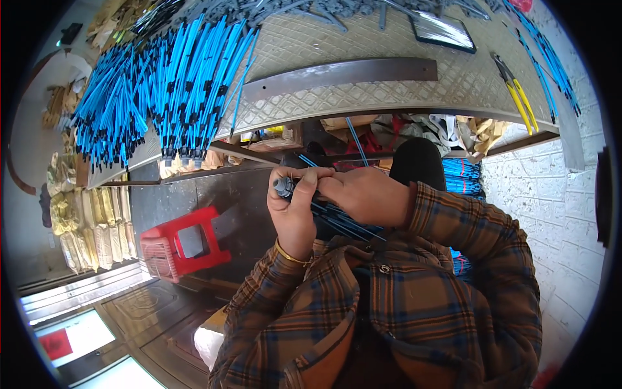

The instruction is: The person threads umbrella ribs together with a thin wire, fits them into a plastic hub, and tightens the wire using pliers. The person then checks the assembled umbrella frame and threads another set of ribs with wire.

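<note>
Across twelve o'clock stretches my patterned table (479, 74), blue rods (194, 78) heaped towards ten. Just left of the dial's centre, my left hand (295, 206) grips a grey ribbed fitting (282, 186); my right hand (369, 193) is curled beside it, its exact hold hidden. I'd steady the fitting with the left and work evenly with the right, keeping it straight. At one o'clock, a dark-rimmed tray (447, 47) seems to hold thin silvery pieces (440, 29); tan sacks (103, 243) at nine hide their contents.

Bright glare whitens the lower-left panes (123, 375), while fisheye distortion bends straight edges.
</note>
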A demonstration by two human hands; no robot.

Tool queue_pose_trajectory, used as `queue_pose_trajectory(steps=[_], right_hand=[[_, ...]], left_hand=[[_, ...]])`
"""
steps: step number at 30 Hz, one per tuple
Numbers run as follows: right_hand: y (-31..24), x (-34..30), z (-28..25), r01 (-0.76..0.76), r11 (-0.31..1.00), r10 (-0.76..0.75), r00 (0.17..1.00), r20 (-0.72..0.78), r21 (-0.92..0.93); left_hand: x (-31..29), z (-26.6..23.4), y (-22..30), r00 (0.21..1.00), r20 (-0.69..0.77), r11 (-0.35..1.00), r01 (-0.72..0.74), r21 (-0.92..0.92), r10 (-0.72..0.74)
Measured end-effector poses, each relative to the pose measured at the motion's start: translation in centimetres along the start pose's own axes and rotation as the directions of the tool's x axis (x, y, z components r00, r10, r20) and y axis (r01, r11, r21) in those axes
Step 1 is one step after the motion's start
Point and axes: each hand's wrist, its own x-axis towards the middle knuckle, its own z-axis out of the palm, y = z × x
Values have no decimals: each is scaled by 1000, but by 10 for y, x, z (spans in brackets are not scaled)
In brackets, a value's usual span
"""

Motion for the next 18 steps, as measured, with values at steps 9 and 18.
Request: queue_pose_trajectory(steps=[9,18], right_hand=[[78,-35,63,-467,832,554,725,-410,299],[27,0,43,-460,806,342,876,340,373]], left_hand=[[-9,-54,-1,989,-147,986,-5,-165,-20],[-5,-74,13,985,-56,944,-172,-280,163]])
